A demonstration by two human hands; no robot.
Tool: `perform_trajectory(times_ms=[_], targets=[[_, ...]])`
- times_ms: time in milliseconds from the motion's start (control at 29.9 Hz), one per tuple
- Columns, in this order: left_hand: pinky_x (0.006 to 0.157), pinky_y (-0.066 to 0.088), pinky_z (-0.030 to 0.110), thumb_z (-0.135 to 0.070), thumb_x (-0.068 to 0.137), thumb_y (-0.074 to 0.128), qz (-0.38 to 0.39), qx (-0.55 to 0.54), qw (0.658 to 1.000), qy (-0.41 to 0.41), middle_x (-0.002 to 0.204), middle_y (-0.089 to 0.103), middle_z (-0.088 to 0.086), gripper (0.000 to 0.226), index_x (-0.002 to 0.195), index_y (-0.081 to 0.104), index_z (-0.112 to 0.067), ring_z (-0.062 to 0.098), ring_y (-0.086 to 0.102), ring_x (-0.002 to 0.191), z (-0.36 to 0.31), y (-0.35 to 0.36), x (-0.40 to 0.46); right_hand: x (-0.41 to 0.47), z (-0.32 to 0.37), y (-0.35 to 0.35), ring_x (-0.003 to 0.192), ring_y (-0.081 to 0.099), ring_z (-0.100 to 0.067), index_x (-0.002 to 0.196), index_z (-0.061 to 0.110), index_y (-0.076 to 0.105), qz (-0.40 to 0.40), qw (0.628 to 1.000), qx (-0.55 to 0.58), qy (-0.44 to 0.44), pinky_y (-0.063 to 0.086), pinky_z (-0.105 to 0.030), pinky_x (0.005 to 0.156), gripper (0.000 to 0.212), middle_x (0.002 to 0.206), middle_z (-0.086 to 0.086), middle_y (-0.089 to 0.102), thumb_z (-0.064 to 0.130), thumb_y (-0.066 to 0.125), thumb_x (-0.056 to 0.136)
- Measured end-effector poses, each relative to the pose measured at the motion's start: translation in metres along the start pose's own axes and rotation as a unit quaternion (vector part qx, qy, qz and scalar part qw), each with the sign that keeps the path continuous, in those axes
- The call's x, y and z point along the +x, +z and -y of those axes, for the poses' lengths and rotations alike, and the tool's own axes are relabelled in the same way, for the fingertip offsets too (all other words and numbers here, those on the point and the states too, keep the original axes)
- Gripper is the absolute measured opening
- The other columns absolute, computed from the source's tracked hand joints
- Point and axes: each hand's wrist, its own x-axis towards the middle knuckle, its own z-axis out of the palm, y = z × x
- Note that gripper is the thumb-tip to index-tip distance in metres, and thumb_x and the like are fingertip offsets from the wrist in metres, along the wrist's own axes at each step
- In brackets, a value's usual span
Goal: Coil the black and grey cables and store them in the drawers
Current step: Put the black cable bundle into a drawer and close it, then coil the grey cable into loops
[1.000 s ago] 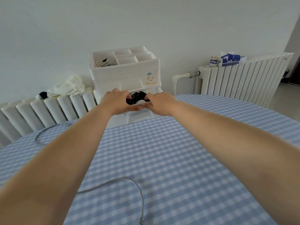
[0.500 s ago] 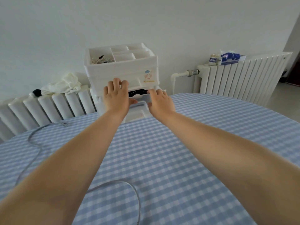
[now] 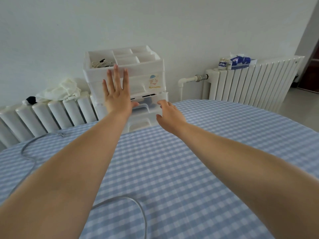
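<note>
A: Where are the hands?

B: The left hand (image 3: 116, 94), fingers straight and spread, lies flat against the front of the white drawer unit (image 3: 138, 75). The right hand (image 3: 170, 116), fingers loosely bent and holding nothing, touches a lower drawer (image 3: 146, 107).

A: And the cables?

B: A dark sliver of the black cable (image 3: 146, 96) shows above that drawer. The grey cable (image 3: 136, 202) lies loose on the checked counter (image 3: 189, 161).
</note>
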Motion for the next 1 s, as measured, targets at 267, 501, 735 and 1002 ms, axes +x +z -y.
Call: perform_trajectory(times_ms=[267, 501, 735, 1002], targets=[[0.115, -0.012, 0.045, -0.061, 0.078, 0.064, -0.023, 0.029, 0.999, 0.018, 0.158, -0.021, 0.015, 0.120, 0.147, -0.026, -0.020, 0.036, -0.015, 0.146, 0.002, 0.008, 0.009, 0.006, -0.015, 0.005, 0.121, 0.049, -0.022, 0.141, 0.015, 0.036, -0.002, 1.000, 0.001, 0.016, 0.045, -0.037, 0.092, 0.048, 0.136, -0.006, 0.050, 0.021, 0.050, 0.096], [0.119, 0.001, 0.046, -0.040, 0.088, 0.064, -0.064, -0.012, 0.996, 0.067, 0.160, -0.009, 0.017, 0.091, 0.153, 0.005, -0.016, 0.035, -0.004, 0.147, 0.011, 0.006, 0.003, 0.015, -0.004, -0.004, 0.132, 0.037, -0.023, 0.144, 0.015, 0.032, -0.066, 0.997, -0.008, -0.036, 0.043, -0.037, 0.094, 0.054, 0.148, -0.003, 0.037, 0.007, 0.045, 0.093], [0.101, 0.033, 0.046, -0.025, 0.089, 0.063, -0.123, -0.067, 0.983, 0.119, 0.140, 0.039, 0.017, 0.035, 0.118, 0.053, -0.007, 0.037, 0.039, 0.123, 0.019, -0.002, 0.002, 0.038, 0.016, -0.014, 0.121, 0.049, -0.025, 0.139, 0.018, 0.041, -0.010, 1.000, 0.013, -0.015, 0.045, -0.038, 0.088, 0.047, 0.145, -0.001, 0.042, 0.010, 0.042, 0.093], [0.075, 0.044, 0.036, -0.043, 0.092, 0.055, 0.317, -0.151, 0.936, 0.026, 0.091, 0.062, 0.004, 0.029, 0.085, 0.055, -0.016, 0.023, 0.057, 0.083, 0.015, 0.005, -0.056, -0.050, 0.028, 0.023, 0.073, 0.057, -0.019, 0.077, 0.014, 0.058, 0.293, 0.955, -0.048, 0.009, 0.043, -0.031, 0.067, 0.036, 0.077, -0.002, 0.059, 0.047, 0.055, 0.092]])
